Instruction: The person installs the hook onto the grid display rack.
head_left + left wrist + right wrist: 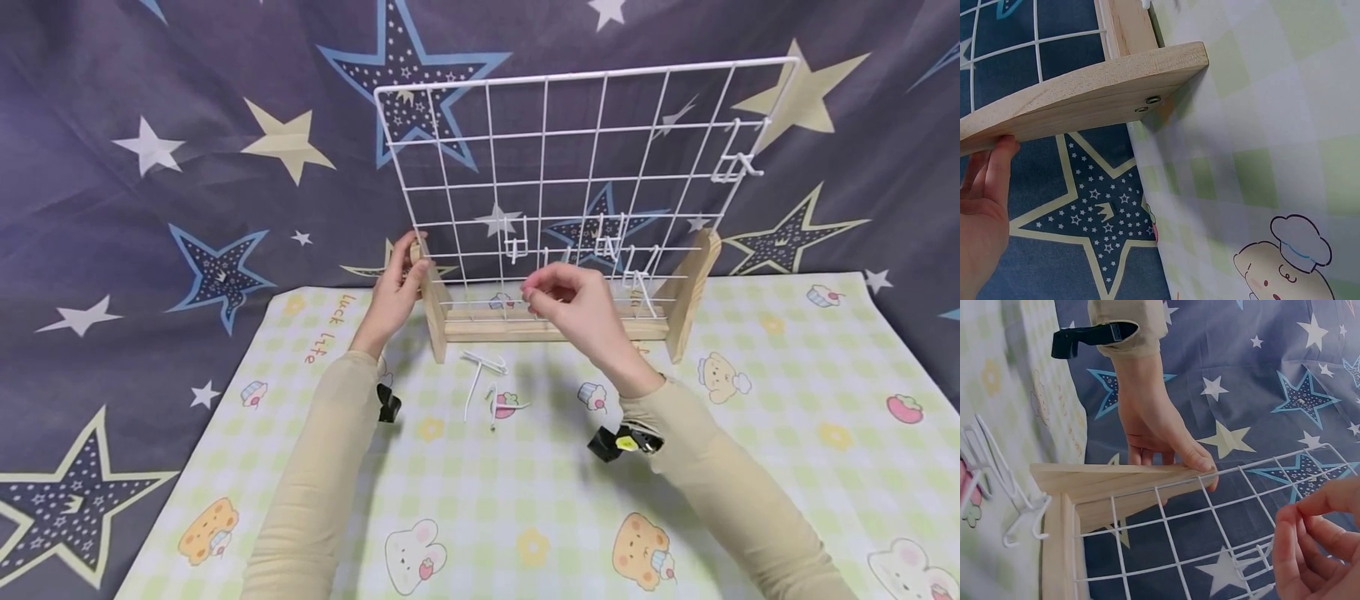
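Observation:
A white wire grid panel (pixel 543 179) stands upright in a wooden base (pixel 525 327) with a foot at each end. My left hand (pixel 401 279) grips the left foot (pixel 433 308); the right wrist view shows its fingers (pixel 1194 459) curled over the foot's top edge (pixel 1104 478), and the left wrist view shows the thumb (pixel 997 162) under the wood (pixel 1085 100). My right hand (pixel 558 292) hovers at the grid's lowest rows with fingers curled and fingertips together; nothing shows between them. Several white hooks (pixel 517 246) hang on the grid (pixel 1165 517).
Loose white hooks (pixel 483 371) lie on the checked cartoon mat (pixel 750 433) just in front of the base, seen also in the right wrist view (pixel 997 481). One hook (pixel 735 162) hangs high on the right. A star-print cloth (pixel 187 167) is the backdrop behind.

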A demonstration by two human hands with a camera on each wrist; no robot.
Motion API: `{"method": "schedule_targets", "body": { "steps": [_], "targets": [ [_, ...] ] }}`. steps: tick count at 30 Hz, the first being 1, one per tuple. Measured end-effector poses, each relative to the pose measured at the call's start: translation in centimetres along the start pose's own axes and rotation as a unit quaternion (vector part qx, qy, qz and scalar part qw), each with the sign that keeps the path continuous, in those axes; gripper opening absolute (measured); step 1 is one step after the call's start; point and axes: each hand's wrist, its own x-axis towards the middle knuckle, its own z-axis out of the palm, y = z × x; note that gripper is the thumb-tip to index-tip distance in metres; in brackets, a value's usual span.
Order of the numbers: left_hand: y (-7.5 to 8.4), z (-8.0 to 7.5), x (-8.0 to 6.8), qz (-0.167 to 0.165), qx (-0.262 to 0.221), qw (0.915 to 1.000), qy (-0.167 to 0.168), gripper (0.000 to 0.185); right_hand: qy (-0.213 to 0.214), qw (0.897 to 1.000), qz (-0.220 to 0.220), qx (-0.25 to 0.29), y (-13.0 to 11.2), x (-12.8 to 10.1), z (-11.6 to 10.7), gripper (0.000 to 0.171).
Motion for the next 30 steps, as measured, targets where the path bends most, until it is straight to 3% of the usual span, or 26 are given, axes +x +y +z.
{"method": "schedule_targets", "body": {
  "steps": [4,11,24,30],
  "targets": [
    [0.0,0.0,-0.1,-0.001,0.003,1.0000,0.000,0.045,-0.008,1.000,-0.001,-0.003,0.4,-0.5,0.4,0.008],
    [-0.1,-0.1,0.0,0.000,-0.002,1.0000,-0.002,0.045,-0.018,0.999,-0.040,-0.030,0.6,-1.4,1.0,0.010],
    [-0.5,-0.2,0.2,0.004,-0.006,1.0000,-0.005,0.045,-0.071,0.997,-0.031,-0.021,3.2,-3.2,3.2,0.009],
    [-3.1,0.0,1.1,-0.001,-0.018,0.9998,0.000,0.045,-0.090,0.996,-0.020,-0.021,4.1,-3.7,3.8,0.008]
  ]
}}
